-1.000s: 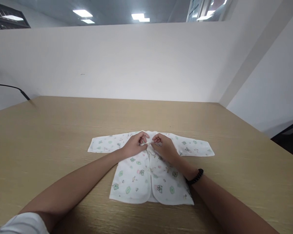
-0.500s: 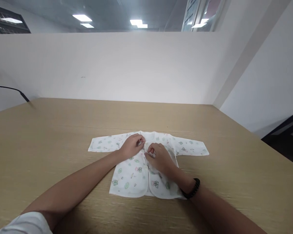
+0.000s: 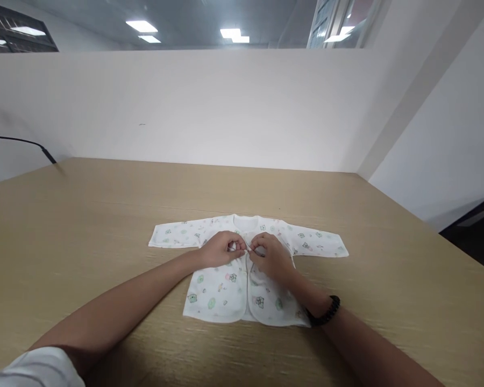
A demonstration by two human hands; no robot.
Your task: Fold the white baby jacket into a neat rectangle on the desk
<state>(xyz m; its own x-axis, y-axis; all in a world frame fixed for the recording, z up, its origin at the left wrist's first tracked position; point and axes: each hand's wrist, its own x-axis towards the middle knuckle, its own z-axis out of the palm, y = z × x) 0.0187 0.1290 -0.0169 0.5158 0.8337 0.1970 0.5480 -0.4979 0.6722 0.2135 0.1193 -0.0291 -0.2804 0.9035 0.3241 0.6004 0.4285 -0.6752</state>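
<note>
A small white baby shirt (image 3: 220, 298) with green and pink animal prints lies spread on the wooden table, its sleeves stretched out to both sides. Its front opening runs down the middle, and the lower front edges lie slightly apart. My left hand (image 3: 222, 249) pinches the left front edge just below the neckline. Opposite it, my right hand (image 3: 271, 259) pinches the right front edge, fingertips almost meeting those of the left. Whatever small fastening sits between the fingertips is too covered to make out. A black beaded bracelet (image 3: 331, 312) circles my right wrist.
The wooden table (image 3: 105, 215) reaches back to a low white partition (image 3: 226, 107). At the far left a black cable (image 3: 24, 141) hangs over the table's edge. Beyond the right edge stands a dark object (image 3: 478, 228).
My left hand has moved slightly down and right to the front edge. The fingertips of both hands have come together at the shirt's opening. The view has shifted slightly.
</note>
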